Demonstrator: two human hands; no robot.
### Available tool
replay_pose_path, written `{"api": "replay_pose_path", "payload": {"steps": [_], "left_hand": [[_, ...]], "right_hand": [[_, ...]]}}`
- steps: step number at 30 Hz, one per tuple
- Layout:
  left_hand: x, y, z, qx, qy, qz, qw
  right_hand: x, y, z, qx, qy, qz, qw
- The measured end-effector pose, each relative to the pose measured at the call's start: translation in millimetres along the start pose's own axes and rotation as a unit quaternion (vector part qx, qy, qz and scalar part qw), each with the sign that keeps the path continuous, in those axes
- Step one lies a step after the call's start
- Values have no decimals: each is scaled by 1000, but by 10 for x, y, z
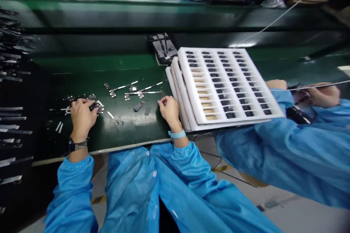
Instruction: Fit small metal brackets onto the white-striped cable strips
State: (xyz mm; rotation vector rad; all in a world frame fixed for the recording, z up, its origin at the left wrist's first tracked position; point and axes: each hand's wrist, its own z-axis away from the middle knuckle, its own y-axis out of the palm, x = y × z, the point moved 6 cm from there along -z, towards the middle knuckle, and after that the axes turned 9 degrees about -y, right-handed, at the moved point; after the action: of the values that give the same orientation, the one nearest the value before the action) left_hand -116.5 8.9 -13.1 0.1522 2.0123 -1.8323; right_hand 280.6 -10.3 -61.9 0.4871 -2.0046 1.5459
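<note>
My left hand [81, 116], with a dark band at its wrist, is closed on a small black electronic part [94, 106] above a cluster of similar pieces. My right hand [169, 108], wearing a light blue wrist strap, is pinched beside the foam trays; whatever its fingertips hold is too small to make out. Between the hands lie several flex cables [149, 92] with small metal-faced boards. Nearer me are a dark oval piece [139, 106], a small grey plate [148, 111] and a white strip [110, 115].
Stacked white foam trays [201, 111] hold rows of black parts on the right. A partly opened device [164, 48] lies behind them. Dark racks of strips [12, 127] stand at far left. Beside me on the right, a co-worker's hands [322, 94] handle a black item; another person works across the bench.
</note>
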Motion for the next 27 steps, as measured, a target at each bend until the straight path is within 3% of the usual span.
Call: {"api": "replay_pose_path", "payload": {"steps": [7, 11, 15, 17, 19, 21, 23, 27], "left_hand": [[-48, -33, -45, 22, 9, -2, 1000], [-85, -108, -120, 44, 5, 23, 999], [-206, -334, -133, 23, 16, 101, 994], [-353, -565, -58, -32, 31, 140, 989], [-552, -836, 69, -89, 48, 196, 975], [-774, -1096, 207, -137, 74, 264, 952], [-972, -1300, 307, -178, 103, 314, 927], [-1144, -1383, 268, -177, 119, 403, 890]], "right_hand": [[40, -85, -48, -25, -65, -48, 996], [-1, -51, -15, -19, -48, -33, 998], [94, -83, -1, -23, -80, -55, 995], [237, -116, 16, 22, -139, -71, 988], [412, -122, 74, 111, -216, -64, 968], [554, -115, 165, 189, -283, -40, 939], [632, -99, 237, 227, -322, -21, 919], [684, 9, 280, 250, -346, -15, 904]]}}
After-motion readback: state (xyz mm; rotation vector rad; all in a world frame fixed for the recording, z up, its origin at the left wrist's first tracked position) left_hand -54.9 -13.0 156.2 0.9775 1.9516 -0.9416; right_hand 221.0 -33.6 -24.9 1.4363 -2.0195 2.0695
